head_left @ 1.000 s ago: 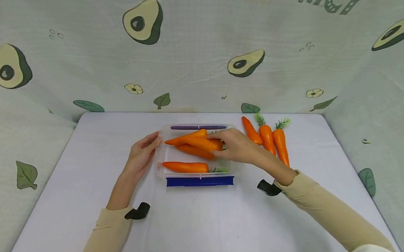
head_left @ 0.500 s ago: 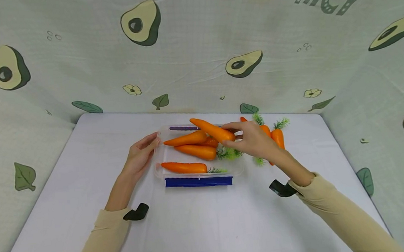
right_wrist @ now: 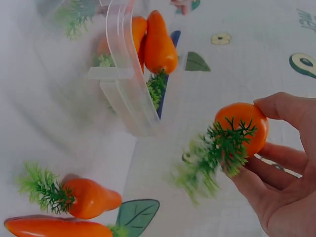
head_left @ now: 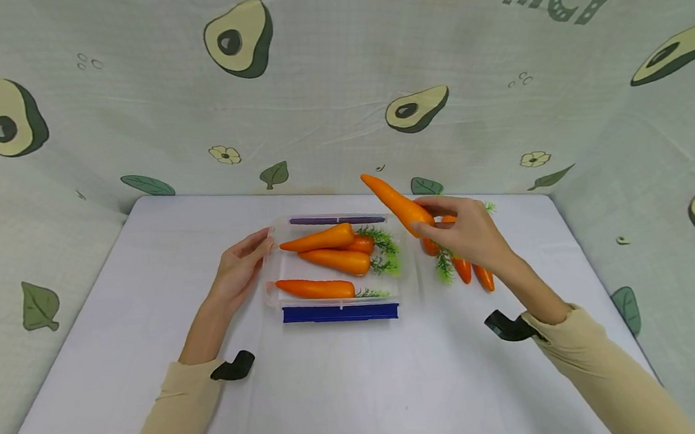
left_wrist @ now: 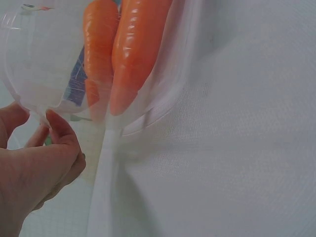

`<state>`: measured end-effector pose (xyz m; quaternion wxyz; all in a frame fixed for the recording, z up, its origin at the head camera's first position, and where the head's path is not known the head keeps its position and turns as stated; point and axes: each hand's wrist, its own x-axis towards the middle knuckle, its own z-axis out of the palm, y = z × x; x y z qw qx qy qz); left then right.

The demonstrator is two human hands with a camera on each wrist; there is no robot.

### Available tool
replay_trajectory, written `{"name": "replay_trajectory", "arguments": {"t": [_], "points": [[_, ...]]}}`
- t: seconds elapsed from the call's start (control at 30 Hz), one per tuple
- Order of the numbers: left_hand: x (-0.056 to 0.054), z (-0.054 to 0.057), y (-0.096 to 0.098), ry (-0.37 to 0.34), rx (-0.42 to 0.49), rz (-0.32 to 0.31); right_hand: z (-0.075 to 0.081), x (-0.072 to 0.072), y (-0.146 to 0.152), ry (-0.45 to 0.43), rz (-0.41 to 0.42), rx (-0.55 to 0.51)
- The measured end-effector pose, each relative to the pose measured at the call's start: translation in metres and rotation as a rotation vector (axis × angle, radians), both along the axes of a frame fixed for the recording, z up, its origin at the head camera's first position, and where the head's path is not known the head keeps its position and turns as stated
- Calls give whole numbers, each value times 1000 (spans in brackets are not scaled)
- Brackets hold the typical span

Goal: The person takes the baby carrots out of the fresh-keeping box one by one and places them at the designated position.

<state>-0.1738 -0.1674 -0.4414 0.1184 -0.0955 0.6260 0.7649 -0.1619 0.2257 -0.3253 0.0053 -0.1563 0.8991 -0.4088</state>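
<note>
My left hand (head_left: 237, 268) pinches the left rim of a clear plastic container (head_left: 409, 256) between thumb and fingers, as the left wrist view shows. Its long sides carry blue clip flaps (head_left: 340, 312). Several orange toy carrots with green tops lie inside, among them a lower carrot (head_left: 315, 289) apart from a stacked group (head_left: 335, 261). My right hand (head_left: 473, 230) grips another carrot (head_left: 394, 202) near its leafy end, raised to the right of the container, tip pointing up and left. The right wrist view shows its green leaves (right_wrist: 222, 148) hanging beneath the fingers.
More carrots (head_left: 484, 277) lie on the white tabletop (head_left: 349, 382) right of the container, partly hidden under my right hand. Behind the table hangs an avocado-print cloth (head_left: 312, 96). A black wrist camera (head_left: 511, 327) sits at my right cuff.
My right hand has lifted one carrot out of the container and carried it up and right, over the loose carrots. The left hand stays at the rim.
</note>
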Motion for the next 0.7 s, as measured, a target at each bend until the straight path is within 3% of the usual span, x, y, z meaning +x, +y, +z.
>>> {"name": "replay_trajectory", "arguments": {"t": [0.33,0.7], "points": [[-1,0,0,9,-11,-5,-16,4,29,45,-124,43],[1,2,2,-2,-15,18,-40,12,63,18,-250,36]]}}
